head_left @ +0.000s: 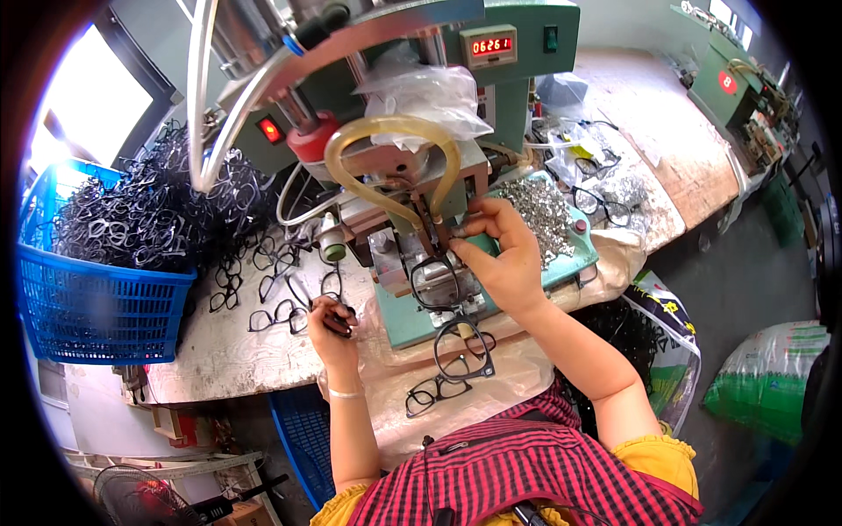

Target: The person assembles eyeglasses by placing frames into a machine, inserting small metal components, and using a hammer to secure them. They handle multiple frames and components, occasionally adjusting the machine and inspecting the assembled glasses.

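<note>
A black eyeglass frame [466, 379] stands end-up at the green bench press [399, 320], its upper rim under the tool head. My right hand [510, 254] is closed, thumb and forefinger pinched at the frame's upper end beside the tool; the fingertips are partly hidden. My left hand [333, 333] is curled round a dark piece that looks like a black eyeglass frame, left of the press base. More black frames [425, 399] lie on the plastic sheet in front of me.
A blue basket [105, 302] heaped with black frames stands at the left, with loose frames [281, 316] beside it. A green tray [574, 267] of small metal parts [539, 215] sits right of the press. A yellowish hose [395, 127] loops before the head. Filled bags [763, 377] stand at the right.
</note>
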